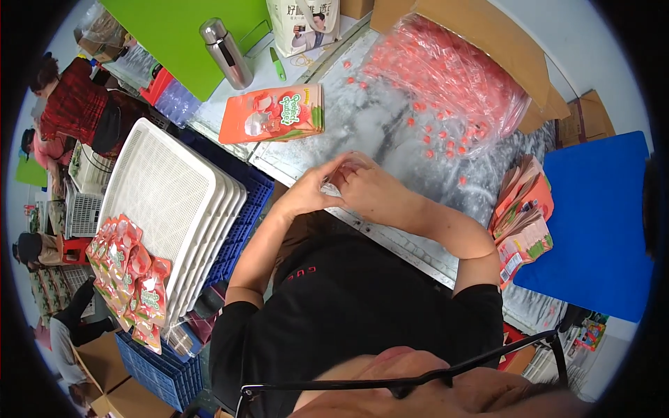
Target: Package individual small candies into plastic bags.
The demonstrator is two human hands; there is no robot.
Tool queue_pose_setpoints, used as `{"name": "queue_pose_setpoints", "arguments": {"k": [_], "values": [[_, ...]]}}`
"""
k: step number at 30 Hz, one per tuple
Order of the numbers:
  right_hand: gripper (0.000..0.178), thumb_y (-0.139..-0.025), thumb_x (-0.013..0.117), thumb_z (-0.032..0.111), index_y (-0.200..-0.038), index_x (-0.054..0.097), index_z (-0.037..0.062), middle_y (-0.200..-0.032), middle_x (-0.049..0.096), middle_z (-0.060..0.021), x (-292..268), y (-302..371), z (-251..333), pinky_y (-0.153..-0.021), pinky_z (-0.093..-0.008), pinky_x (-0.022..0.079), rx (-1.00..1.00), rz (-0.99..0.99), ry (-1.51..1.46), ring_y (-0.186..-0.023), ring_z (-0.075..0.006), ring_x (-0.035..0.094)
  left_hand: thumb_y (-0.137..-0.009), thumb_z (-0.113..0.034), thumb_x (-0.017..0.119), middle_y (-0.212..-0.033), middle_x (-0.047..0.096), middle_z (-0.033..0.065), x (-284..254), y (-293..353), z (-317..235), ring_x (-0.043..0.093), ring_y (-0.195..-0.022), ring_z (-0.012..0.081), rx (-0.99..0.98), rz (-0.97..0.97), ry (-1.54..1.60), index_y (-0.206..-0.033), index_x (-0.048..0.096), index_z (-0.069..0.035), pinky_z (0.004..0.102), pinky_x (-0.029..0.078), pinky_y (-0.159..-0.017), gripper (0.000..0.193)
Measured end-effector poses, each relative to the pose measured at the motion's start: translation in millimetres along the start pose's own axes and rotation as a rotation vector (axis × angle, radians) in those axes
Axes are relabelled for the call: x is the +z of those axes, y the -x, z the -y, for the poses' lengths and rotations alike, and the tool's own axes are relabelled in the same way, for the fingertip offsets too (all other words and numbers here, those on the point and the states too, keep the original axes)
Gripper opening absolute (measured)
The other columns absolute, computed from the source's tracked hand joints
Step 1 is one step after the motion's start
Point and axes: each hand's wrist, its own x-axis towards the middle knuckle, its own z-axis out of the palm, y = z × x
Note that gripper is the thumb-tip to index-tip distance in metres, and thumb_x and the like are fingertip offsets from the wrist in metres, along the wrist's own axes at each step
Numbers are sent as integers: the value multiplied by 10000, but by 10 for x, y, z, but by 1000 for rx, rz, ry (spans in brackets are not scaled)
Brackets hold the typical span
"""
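Note:
My left hand (311, 189) and my right hand (376, 191) meet over the front edge of the table. Their fingers are curled together around something pinkish and partly see-through, which they mostly hide. Just beyond them lies a stack of red-pink printed packages (270, 115). Small red pieces (428, 138) are scattered on the grey marbled tabletop (362, 122), farther off to the right. They lie beside a clear plastic bag (446, 76) full of similar pieces, in an open cardboard box (488, 35). Nearer my right elbow is a loose pile of flat printed pouches (524, 223).
White perforated trays (164, 188) are stacked at my left, with several red pouches (132, 279) on top. A steel thermos (226, 54), a green-handled knife (277, 66) and a tote bag (304, 28) stand or lie at the back. A blue board (596, 223) is at right. People (77, 108) work far left.

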Motion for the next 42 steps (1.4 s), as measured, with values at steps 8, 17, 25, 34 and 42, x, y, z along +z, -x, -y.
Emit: {"name": "queue_pose_setpoints", "arguments": {"k": [8, 17, 25, 34, 42], "values": [[273, -746, 601, 37, -1007, 640, -35, -925, 680, -221, -128, -301, -165, -843, -436, 514, 104, 624, -288, -942, -359, 655, -753, 27, 724, -1183, 660, 129, 206, -1, 57, 670, -946, 181, 59, -127, -14, -1386, 505, -52, 309, 522, -856, 675], [484, -772, 726, 69, -1228, 578, 1, -996, 676, -124, -123, 214, -352, -838, -378, 524, 342, -744, -254, -926, -278, 656, -893, -58, 655, -988, 704, 55, -1, 144, 29, 628, -858, 88, -104, -227, 219, -1234, 623, 10, 256, 517, -763, 349], [137, -912, 644, 99, -987, 670, -13, -812, 608, 23, 752, 185, -188, -678, -227, 430, 706, -675, -1239, -724, -58, 519, -963, -190, 613, -1073, 684, 41, 22, 193, 102, 597, -976, 91, -117, -316, 520, -1205, 630, 26, 260, 485, -873, 324], [132, -960, 557, 56, -857, 635, 26, -834, 582, 44, 961, 111, 61, -717, -195, 393, 551, -1003, -1592, -770, -30, 474, -985, -139, 573, -960, 708, 35, 185, 289, 97, 626, -844, 82, -117, -467, 603, -1083, 685, 27, 249, 523, -755, 223], [94, -945, 603, 57, -962, 653, -20, -931, 668, -27, 979, 88, 128, -757, -224, 462, 586, -933, -1516, -809, -61, 570, -998, -184, 559, -1055, 698, 55, 203, 352, 66, 616, -958, 111, -91, -439, 625, -1154, 654, 42, 274, 501, -871, 291]]}}
